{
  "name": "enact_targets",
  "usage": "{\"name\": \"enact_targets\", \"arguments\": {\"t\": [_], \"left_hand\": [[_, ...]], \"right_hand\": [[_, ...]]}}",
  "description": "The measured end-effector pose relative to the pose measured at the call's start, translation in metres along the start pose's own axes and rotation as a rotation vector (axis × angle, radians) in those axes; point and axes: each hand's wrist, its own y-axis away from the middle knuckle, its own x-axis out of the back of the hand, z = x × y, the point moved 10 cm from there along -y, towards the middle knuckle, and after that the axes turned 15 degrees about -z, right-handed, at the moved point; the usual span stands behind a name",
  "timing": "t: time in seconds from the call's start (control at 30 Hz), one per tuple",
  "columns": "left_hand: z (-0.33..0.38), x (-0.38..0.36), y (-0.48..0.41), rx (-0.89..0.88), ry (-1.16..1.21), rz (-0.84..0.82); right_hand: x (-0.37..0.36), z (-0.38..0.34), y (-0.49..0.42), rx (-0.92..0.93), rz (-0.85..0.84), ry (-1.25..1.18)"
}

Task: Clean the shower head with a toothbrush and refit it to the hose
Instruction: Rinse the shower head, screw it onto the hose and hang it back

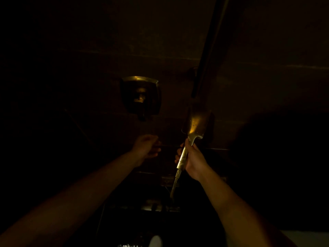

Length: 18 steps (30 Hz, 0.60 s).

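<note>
Seemingly to hang it on the rail (208, 50), the right hand (191, 157) gripped the shower head (195, 124) by its handle, hose (175, 184) joined below, while the left hand (146, 147) hovered beside, curled, contents too dark to tell.

Two bare arms are showing in dim warm light: left forearm (80, 196) coming in from near left, right forearm (240, 207) from near right. Left hand (146, 148) and right hand (193, 161) are showing bare too; darkness is hiding finer detail.

Shower head (195, 124) — glossy metal; hose (175, 184) ribbed.
</note>
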Motion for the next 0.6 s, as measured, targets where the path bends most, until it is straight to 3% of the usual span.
{"name": "enact_targets", "arguments": {"t": [0.1,0.23,0.43,0.6], "left_hand": [[0.032,0.033,-0.016,-0.055,-0.031,0.149],[0.073,0.061,-0.039,-0.111,-0.279,0.220],[0.080,0.086,-0.060,-0.111,-0.362,0.373],[0.071,0.091,-0.075,-0.068,-0.417,0.278]], "right_hand": [[-0.007,-0.002,-0.012,-0.006,0.020,0.028],[-0.008,-0.007,-0.020,-0.004,0.022,0.048],[-0.001,-0.010,-0.020,-0.041,0.011,0.140],[0.002,-0.014,-0.015,-0.027,0.011,0.121]]}}
